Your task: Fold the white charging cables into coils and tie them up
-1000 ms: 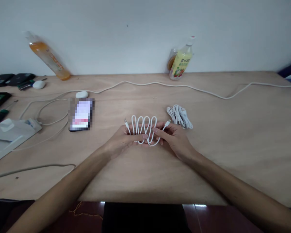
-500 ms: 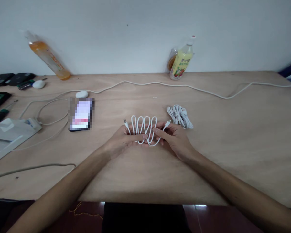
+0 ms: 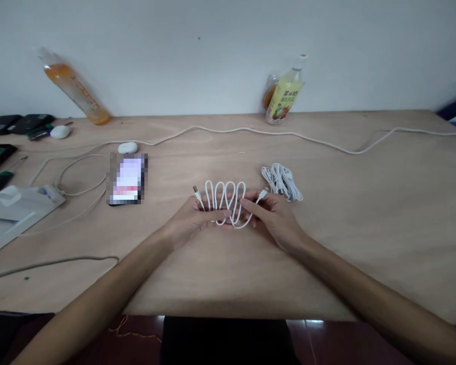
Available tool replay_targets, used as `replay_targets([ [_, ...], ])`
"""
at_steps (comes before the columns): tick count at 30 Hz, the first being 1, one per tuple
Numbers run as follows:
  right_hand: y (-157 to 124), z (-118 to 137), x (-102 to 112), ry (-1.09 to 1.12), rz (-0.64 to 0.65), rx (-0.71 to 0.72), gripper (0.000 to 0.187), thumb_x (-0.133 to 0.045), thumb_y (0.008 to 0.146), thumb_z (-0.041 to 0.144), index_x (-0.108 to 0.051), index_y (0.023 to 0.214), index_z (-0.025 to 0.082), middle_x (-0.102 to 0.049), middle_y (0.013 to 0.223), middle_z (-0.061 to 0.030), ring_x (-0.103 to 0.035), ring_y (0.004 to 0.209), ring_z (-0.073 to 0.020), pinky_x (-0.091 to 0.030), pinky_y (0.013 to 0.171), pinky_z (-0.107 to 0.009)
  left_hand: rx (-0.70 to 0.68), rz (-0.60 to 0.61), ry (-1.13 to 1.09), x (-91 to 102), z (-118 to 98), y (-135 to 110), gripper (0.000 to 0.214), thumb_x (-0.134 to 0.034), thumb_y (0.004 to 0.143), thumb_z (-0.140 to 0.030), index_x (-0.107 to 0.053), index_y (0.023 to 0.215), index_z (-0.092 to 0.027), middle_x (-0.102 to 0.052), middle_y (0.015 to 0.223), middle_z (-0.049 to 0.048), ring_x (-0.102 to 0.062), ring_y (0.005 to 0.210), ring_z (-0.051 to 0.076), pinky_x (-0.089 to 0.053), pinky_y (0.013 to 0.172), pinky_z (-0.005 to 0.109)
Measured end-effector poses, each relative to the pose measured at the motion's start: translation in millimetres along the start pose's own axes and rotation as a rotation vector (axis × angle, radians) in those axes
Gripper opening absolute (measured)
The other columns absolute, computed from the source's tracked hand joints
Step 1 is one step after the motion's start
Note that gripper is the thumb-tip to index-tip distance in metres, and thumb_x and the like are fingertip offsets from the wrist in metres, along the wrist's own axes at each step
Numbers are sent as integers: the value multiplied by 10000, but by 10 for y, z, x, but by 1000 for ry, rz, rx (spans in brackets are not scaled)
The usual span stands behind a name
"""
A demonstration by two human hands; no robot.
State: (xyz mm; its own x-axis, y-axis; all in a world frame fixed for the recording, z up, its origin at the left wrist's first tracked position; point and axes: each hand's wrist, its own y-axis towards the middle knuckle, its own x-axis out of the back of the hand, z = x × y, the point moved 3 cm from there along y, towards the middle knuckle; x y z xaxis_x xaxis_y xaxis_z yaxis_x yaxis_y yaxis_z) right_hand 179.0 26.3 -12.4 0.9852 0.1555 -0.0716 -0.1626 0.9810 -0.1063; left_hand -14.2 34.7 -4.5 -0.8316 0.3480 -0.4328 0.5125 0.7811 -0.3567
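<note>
A white USB cable (image 3: 231,188), folded back and forth into several loops, is held between both hands above the table's front half. My left hand (image 3: 190,219) is closed on its left side, the thumb pressed across the loops and a plug sticking up beside it. On the right side my right hand (image 3: 275,215) pinches the cable with the thumb; the other plug points up and right there. The fingers behind the loops are partly hidden. Just beyond my right hand lies a bundle of white cables (image 3: 283,181).
A phone (image 3: 128,180) with a blurred screen and a white earbud case (image 3: 128,147) lie to the left. One long white cable (image 3: 243,130) crosses the table. An orange drink bottle (image 3: 76,94) and a yellow-labelled bottle (image 3: 285,96) lean against the wall. White packaging (image 3: 23,213) is at far left.
</note>
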Motion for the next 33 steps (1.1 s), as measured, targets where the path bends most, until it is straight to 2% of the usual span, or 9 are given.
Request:
replay_targets([
  [5,4,3,-10,7,9,-4,331,-817,892,545,-805,882,215,-673,740,-12,-549,629,-148,-483,551,-298,-3,14,2,-1,3,0,381,-952,796,-205,-842,1160,-178,-875,1141,103,-833,1025,250,-659,889,349],
  [10,12,-20,-10,13,11,-5,404,-807,895,621,-762,872,220,-653,727,-3,-565,634,-153,-478,555,-291,-1,9,4,-3,1,0,382,-952,795,-197,-848,1162,-190,-869,1178,105,-830,1048,254,-658,927,368],
  [14,9,-94,-1,63,18,-42,488,-740,911,701,-734,872,215,-682,812,-41,-621,696,-189,-509,568,-317,12,-26,0,5,1,-7,394,-930,812,-178,-847,1197,-192,-868,1186,111,-825,1076,258,-650,979,398],
  [19,-3,-147,13,119,8,-56,457,-703,916,663,-756,940,209,-683,869,-50,-634,720,-201,-519,567,-321,11,-32,31,9,-2,-15,366,-928,823,-196,-852,1181,-179,-859,1221,129,-821,1070,257,-645,969,394],
  [22,-5,-138,11,101,5,-52,431,-740,898,645,-755,926,215,-657,833,-31,-614,696,-190,-504,558,-312,9,-29,36,9,-8,-13,362,-929,830,-211,-853,1183,-180,-857,1228,128,-822,1046,243,-643,968,386],
  [28,-1,-103,-1,-16,28,-12,530,-710,936,730,-740,811,216,-609,719,-18,-557,645,-175,-470,554,-313,-9,35,16,-17,-31,-1,430,-948,795,-191,-846,1212,-195,-864,1222,122,-824,1080,264,-653,931,372],
  [33,-1,-82,0,-32,18,-4,572,-705,925,782,-759,831,220,-612,710,-13,-547,634,-170,-467,548,-307,-16,42,30,-5,-31,4,414,-929,831,-220,-832,1233,-192,-858,1245,135,-820,1122,280,-658,927,376],
])
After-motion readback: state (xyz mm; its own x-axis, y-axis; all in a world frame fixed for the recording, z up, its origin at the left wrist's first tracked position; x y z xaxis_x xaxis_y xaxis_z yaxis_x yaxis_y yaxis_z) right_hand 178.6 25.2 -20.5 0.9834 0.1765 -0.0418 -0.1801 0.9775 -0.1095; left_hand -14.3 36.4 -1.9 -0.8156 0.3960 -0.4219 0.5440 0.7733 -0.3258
